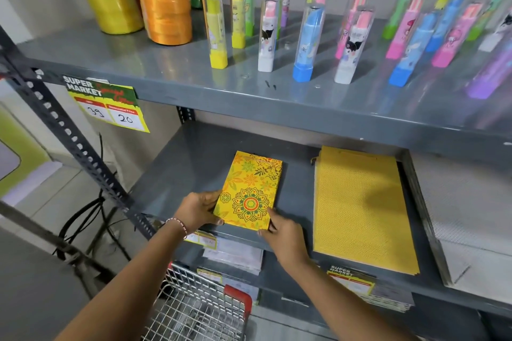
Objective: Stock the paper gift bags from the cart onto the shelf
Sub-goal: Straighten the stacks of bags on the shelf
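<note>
A small yellow gift bag with a floral mandala print point(250, 188) lies flat on the grey middle shelf point(194, 169), near its front edge. My left hand point(198, 209) grips the bag's near left corner, thumb on the bag's front edge. My right hand point(282, 232) presses on the near right corner, fingers on the bag's edge. To the right on the same shelf lies a stack of larger plain yellow patterned gift bags point(360, 210). The wire cart point(194, 310) with a red handle part stands below my arms; nothing is visible inside it.
The top shelf point(166, 69) carries several upright colourful stick tubes point(304, 44) and yellow and orange ribbon rolls point(166, 0). A price tag point(110, 105) hangs on its front edge. White flat sheets point(465, 219) lie at the far right. Packets lie on the lower shelf point(235, 257).
</note>
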Demonstrator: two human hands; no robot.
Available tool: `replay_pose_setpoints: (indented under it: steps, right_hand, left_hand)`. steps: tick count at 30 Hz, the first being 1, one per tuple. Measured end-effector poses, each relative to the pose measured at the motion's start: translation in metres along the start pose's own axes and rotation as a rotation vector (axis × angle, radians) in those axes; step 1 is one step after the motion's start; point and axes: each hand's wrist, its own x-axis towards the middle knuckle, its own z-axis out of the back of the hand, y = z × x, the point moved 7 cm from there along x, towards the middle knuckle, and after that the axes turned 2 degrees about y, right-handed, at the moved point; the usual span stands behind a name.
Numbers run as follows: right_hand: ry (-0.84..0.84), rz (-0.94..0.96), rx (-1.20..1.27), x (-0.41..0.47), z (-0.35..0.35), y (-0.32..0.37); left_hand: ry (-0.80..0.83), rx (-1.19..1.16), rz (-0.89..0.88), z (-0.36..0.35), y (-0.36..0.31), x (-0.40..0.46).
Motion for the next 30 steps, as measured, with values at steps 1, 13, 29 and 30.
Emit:
replay_pose_setpoints:
  steps: [1,13,29,30]
  right_hand:
    - [-0.002,-0.002,-0.001,0.0,0.001,0.0]
    - [-0.004,-0.005,0.02,0.008,-0.002,-0.002]
    - [-0.062,0.063,0.042,-0.023,0.007,0.014]
    - [-0.074,0.053,0.062,-0.035,0.009,0.016]
  left_hand:
    - [-0.005,0.021,0.005,0.0,-0.001,0.0]
    - [-0.008,0.113,-0.015,0.001,0.001,0.004]
    - [-0.155,0.315,0.004,0.001,-0.038,-0.025]
    - [-0.207,0.352,0.01,0.004,-0.034,-0.03]
